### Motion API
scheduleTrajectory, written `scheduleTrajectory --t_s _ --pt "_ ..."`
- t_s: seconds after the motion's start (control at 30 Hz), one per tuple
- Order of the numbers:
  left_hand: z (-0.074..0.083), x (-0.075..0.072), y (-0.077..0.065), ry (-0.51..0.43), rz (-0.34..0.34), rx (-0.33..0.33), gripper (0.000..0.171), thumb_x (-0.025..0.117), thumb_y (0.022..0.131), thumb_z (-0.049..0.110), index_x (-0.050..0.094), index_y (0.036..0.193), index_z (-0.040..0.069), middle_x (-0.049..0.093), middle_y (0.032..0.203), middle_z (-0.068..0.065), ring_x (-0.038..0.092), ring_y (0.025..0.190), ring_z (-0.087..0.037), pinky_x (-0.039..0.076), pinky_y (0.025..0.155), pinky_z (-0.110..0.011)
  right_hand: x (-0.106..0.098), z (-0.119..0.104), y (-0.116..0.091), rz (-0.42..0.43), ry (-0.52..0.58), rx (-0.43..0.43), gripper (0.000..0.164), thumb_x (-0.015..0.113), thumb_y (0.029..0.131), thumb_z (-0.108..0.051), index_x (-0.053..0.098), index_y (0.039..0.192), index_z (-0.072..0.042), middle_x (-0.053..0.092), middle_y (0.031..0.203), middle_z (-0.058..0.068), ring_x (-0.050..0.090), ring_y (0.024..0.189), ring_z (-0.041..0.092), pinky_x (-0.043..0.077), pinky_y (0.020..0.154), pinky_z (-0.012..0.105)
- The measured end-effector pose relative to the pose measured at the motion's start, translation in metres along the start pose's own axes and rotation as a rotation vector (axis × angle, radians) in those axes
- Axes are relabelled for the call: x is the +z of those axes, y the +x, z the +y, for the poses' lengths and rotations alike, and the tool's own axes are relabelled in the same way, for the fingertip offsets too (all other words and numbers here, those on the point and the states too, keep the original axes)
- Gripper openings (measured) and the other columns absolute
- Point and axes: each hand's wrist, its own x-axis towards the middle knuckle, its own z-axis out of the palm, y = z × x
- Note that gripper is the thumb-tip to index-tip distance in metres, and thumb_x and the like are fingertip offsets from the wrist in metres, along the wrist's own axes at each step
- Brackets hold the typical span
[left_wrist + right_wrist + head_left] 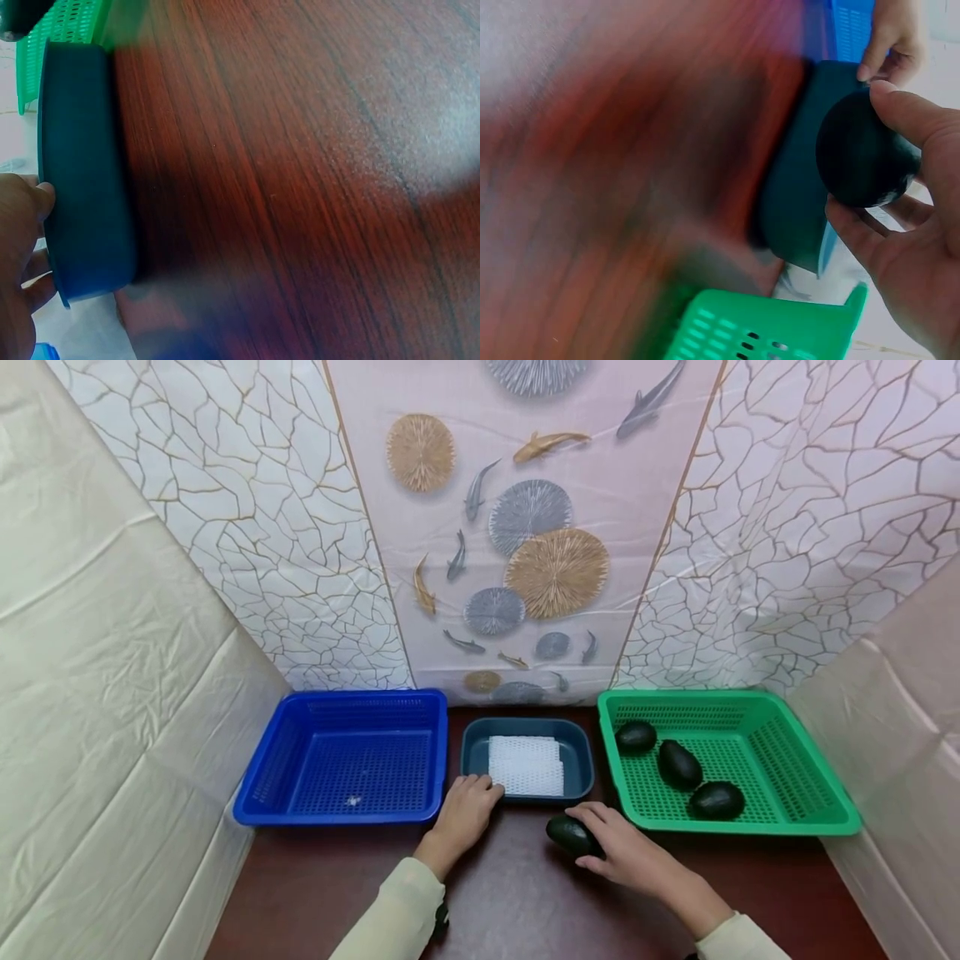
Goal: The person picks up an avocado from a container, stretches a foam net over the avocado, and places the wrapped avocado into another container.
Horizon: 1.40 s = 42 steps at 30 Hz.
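My right hand (pixel 626 852) holds a dark avocado (pixel 572 836) in front of the tray, thumb and fingers round it. In the right wrist view the avocado (pixel 866 150) overlaps the tray's outer wall. With thumb and fingers, my left hand (pixel 467 814) grips the front left corner of a small dark blue-green tray (pixel 474 732). The left wrist view shows the thumb (pixel 46 199) at the tray's rim. White foam mesh sleeves (pixel 525 766) lie flat and overlapping in the tray. In the green basket (pixel 821 777) on the right lie three more avocados (pixel 680 765).
A blue basket (pixel 337 817) stands left of the tray, with a small pale speck (pixel 352 801) on its floor. All three containers stand along the back of a dark red-brown wooden table (pixel 517 893). Patterned cloth (pixel 517 660) hangs behind, and pale cloth walls flank both sides.
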Motion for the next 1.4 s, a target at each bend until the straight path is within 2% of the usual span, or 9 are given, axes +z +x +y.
scheduleTrajectory --t_s 0.3,0.47,0.67,0.93,1.23,1.4 --pt "0.001 -0.001 -0.001 0.000 0.023 -0.003 0.013 0.068 0.094 0.006 0.073 0.097 0.018 0.066 0.088 -0.001 0.061 0.076 -0.020 0.051 0.071 -0.036 0.015 0.004 0.001 -0.005 0.028 0.092 0.066 0.082 0.089 -0.026 0.053 0.145 -0.008 0.055 0.140 0.014 0.058 0.127 0.032 0.053 0.097 0.050" --pt "0.001 -0.003 0.000 -0.016 0.010 -0.005 0.014 0.066 0.095 0.006 0.073 0.098 0.018 0.066 0.088 -0.001 0.061 0.077 -0.021 0.051 0.071 -0.036 0.018 0.007 0.001 -0.022 0.038 0.114 0.066 0.083 0.088 -0.026 0.053 0.145 -0.008 0.056 0.140 0.014 0.058 0.126 0.033 0.053 0.097 0.051" --pt "0.000 -0.002 0.000 -0.012 0.034 0.006 0.014 0.067 0.093 0.005 0.073 0.097 0.017 0.065 0.086 -0.001 0.060 0.075 -0.021 0.050 0.069 -0.036 0.023 0.011 0.001 -0.070 0.078 0.137 0.067 0.081 0.090 -0.027 0.052 0.147 -0.006 0.055 0.141 0.016 0.057 0.128 0.036 0.052 0.098 0.053" --pt "0.001 -0.004 0.001 -0.011 -0.017 -0.011 0.015 0.066 0.096 0.006 0.074 0.100 0.018 0.066 0.089 -0.001 0.061 0.078 -0.021 0.051 0.072 -0.036 0.031 0.017 0.000 -0.102 0.080 0.134 0.067 0.080 0.091 -0.028 0.051 0.148 -0.006 0.054 0.143 0.017 0.056 0.131 0.036 0.051 0.100 0.053" --pt "0.001 -0.006 0.002 -0.006 0.014 0.002 0.013 0.068 0.095 0.007 0.075 0.099 0.018 0.066 0.088 -0.001 0.062 0.077 -0.020 0.052 0.071 -0.036 0.034 0.017 -0.001 -0.094 0.081 0.133 0.065 0.080 0.091 -0.027 0.053 0.145 -0.003 0.058 0.139 0.015 0.059 0.127 0.033 0.052 0.098 0.051" --pt "0.001 -0.003 0.001 -0.002 0.003 -0.005 0.013 0.068 0.095 0.007 0.075 0.100 0.018 0.066 0.088 -0.001 0.062 0.078 -0.020 0.052 0.071 -0.036 0.035 0.017 -0.001 -0.094 0.090 0.151 0.068 0.078 0.092 -0.029 0.050 0.148 -0.003 0.057 0.140 0.015 0.058 0.128 0.032 0.051 0.100 0.051"
